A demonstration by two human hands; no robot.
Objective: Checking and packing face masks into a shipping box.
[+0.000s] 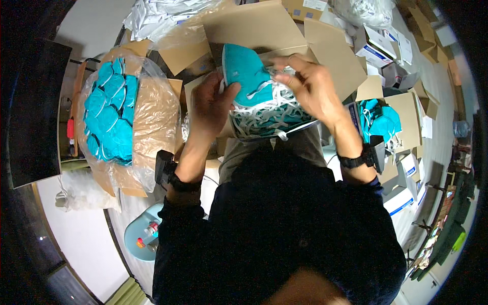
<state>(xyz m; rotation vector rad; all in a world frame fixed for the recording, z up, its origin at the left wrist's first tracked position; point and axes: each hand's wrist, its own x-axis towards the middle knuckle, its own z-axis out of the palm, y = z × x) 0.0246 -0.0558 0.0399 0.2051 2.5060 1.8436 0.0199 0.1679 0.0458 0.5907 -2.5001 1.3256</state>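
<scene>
Best to keep the left hand [211, 104] clamped as it is, thumb pinching the lower edge of the teal mask [245, 71] that stands tilted over the small box [264, 124] on the lap. Worth working the right hand [310, 86], fingers bent and nipping the white straps [269, 109], loose from the tangle before pushing the mask down. Easy to snag otherwise; more masks wait in the bagged carton [114, 119] at left.
</scene>
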